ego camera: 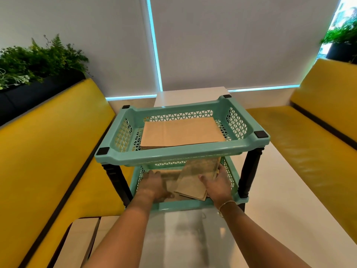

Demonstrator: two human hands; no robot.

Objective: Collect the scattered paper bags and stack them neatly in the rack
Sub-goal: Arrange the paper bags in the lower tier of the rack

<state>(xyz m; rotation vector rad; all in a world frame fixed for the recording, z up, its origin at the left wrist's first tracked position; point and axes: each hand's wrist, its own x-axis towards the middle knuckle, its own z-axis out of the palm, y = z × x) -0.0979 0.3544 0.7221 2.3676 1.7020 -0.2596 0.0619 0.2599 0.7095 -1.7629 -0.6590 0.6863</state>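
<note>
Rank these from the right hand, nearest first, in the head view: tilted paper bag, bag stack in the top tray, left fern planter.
From the right hand:
1. Tilted paper bag, in its grip, lower tray.
2. Bag stack, top tray, above and beyond.
3. Fern planter, far left, behind the bench.

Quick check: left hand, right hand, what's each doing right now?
Left hand: open, fingers flat on the paper bags in the lower tray.
Right hand: grips a tilted bundle of bags over the same tray.
</note>
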